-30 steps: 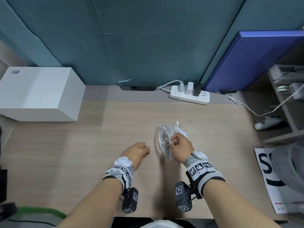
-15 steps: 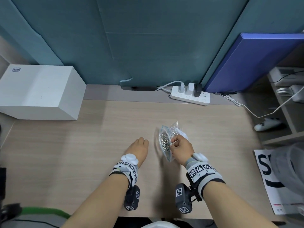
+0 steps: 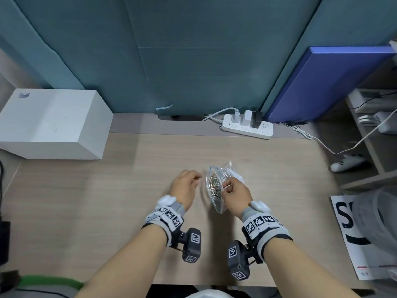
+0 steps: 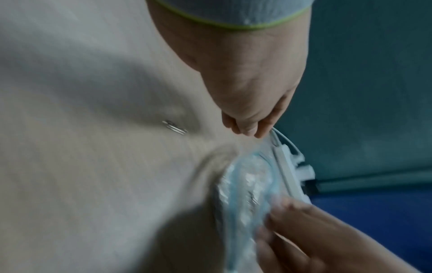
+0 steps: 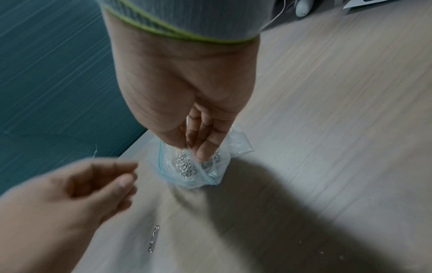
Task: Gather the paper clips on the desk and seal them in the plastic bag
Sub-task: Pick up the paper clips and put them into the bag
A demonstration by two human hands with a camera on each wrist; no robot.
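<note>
A clear zip bag (image 3: 214,187) with a blue seal strip holds a heap of metal paper clips (image 3: 213,183). My right hand (image 3: 233,191) pinches the bag's right side and holds its mouth up just above the wooden desk (image 3: 107,201). In the right wrist view, thumb and fingers pinch the plastic (image 5: 187,166). My left hand (image 3: 187,184) hovers just left of the bag's mouth, fingertips (image 4: 249,129) bunched together. Blur hides whether anything is between them. One loose paper clip (image 5: 153,238) lies on the desk below the left hand, and shows as a loose clip (image 4: 175,127) beside the fingertips.
A white box (image 3: 51,123) stands at the desk's far left. A power strip (image 3: 247,126) with plugs and cables lies along the back edge before teal panels. A printed sheet (image 3: 354,233) lies at the right edge, with shelves beyond.
My left hand lay flat on the desk half a second ago. It has lifted, curled its fingers and moved right towards the bag's mouth. My right hand and the bag have barely moved.
</note>
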